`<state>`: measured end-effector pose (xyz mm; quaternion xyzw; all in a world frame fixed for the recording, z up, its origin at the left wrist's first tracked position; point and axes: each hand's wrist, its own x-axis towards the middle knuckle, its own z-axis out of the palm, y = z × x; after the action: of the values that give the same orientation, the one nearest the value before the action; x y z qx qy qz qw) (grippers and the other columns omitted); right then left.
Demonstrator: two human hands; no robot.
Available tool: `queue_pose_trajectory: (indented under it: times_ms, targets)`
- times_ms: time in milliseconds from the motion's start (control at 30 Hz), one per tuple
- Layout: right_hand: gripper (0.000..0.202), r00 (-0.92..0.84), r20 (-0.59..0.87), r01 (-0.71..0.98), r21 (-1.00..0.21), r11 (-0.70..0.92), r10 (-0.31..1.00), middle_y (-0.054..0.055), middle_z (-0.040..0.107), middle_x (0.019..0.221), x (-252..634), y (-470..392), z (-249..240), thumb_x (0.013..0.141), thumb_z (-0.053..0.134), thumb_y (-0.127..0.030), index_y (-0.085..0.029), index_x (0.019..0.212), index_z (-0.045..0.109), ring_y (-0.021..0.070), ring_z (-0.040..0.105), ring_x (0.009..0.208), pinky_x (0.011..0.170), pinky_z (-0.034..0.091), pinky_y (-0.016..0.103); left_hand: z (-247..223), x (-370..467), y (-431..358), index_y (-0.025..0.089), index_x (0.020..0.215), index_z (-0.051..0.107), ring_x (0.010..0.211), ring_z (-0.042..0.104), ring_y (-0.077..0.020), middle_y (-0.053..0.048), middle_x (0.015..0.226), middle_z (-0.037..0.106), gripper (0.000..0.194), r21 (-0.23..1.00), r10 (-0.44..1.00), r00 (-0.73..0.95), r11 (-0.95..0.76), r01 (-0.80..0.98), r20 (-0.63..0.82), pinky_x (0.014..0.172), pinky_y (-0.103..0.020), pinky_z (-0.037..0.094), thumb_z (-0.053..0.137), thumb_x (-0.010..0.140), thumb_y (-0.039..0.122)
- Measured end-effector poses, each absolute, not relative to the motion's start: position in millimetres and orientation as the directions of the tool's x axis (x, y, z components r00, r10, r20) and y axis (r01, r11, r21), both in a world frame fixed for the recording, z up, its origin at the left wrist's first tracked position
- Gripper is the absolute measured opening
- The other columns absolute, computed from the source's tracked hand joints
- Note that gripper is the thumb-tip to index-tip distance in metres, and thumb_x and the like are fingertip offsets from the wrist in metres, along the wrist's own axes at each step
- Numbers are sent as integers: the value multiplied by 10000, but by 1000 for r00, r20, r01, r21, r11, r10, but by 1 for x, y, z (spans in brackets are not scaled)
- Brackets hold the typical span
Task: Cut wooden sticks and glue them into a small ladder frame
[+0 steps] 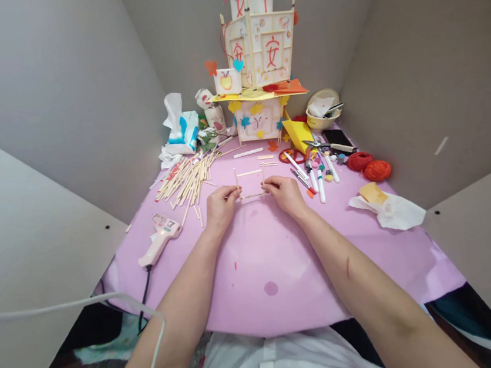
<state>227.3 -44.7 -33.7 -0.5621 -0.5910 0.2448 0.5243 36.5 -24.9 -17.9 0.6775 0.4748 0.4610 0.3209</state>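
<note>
Between my hands is a small square frame of thin wooden sticks, held just above the purple tabletop. My left hand pinches its left upright near the lower corner. On the other side, my right hand pinches the right upright at about the same height. A pile of loose wooden sticks lies to the left of my left hand. Nearer me on that side rests a pale pink glue gun with a black cord. Several markers are scattered to the right of my right hand.
A decorated paper-and-stick lantern tower stands at the back. A tissue pack is back left. Along the right are pliers, red yarn balls, a bowl and bread on paper. A white cable crosses my left forearm.
</note>
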Motion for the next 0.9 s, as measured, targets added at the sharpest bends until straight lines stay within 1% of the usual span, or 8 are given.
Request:
queue_pose_trajectory:
  times_ms: [67,133,267,400,533,633,700,900]
  targets:
    - [120,187,331,377,-894,243,925,7,677,697,226,-46,-29,755,597,-252,-199,783,702,156,604,675,672,432,269,-16,37,-25,159,836,718,770,626,-148,-55,902,714,156,901,951,101,-309,304,292,769,-272,475,618,756,247]
    - [130,184,303,336,-913,229,935,10,675,707,226,-48,-24,755,593,-256,-189,801,695,148,598,651,659,443,266,-14,38,-25,149,880,702,706,614,-136,-45,826,702,202,934,965,87,-260,244,246,722,-266,481,631,748,284]
    - [143,168,194,228,-962,153,966,9,658,668,225,-52,-16,737,612,-257,-163,829,668,127,576,576,591,453,251,-14,37,-24,130,982,652,593,587,-113,-7,670,647,340,989,989,120,-101,104,88,622,-248,485,682,704,323]
    - [167,153,57,111,-993,40,987,11,651,648,223,-55,-15,713,650,-264,-150,834,655,106,548,534,525,425,228,-16,34,-23,116,954,633,546,561,-85,-2,653,625,360,997,980,183,82,-11,-79,533,-200,444,727,659,299]
    - [195,107,-48,-16,-999,-47,993,3,644,640,223,-57,-19,705,675,-297,-150,833,655,86,509,505,463,371,205,-14,30,-24,114,908,649,539,538,-61,2,654,606,331,974,951,251,207,-95,-178,502,-166,419,758,642,279]
    - [227,56,-104,-113,-989,-97,993,-3,641,641,224,-58,-21,676,717,-323,-150,809,653,76,509,514,459,369,190,-12,27,-25,118,898,662,545,538,-58,2,658,602,310,948,922,309,286,-138,-233,515,-166,443,767,649,271]
    - [248,7,-144,-172,-975,-141,990,5,648,657,224,-60,-22,661,739,-330,-145,801,653,71,514,516,453,375,184,-11,26,-25,125,895,664,582,567,-67,-5,683,614,282,929,903,337,333,-162,-265,559,-179,480,762,663,252]
    - [209,-82,-212,-280,-933,-227,974,10,643,655,226,-62,-24,676,752,-287,-142,786,649,60,517,494,424,383,166,-11,22,-25,125,890,657,765,656,-138,-72,841,676,164,878,852,406,436,-196,-332,728,-284,555,698,743,185]
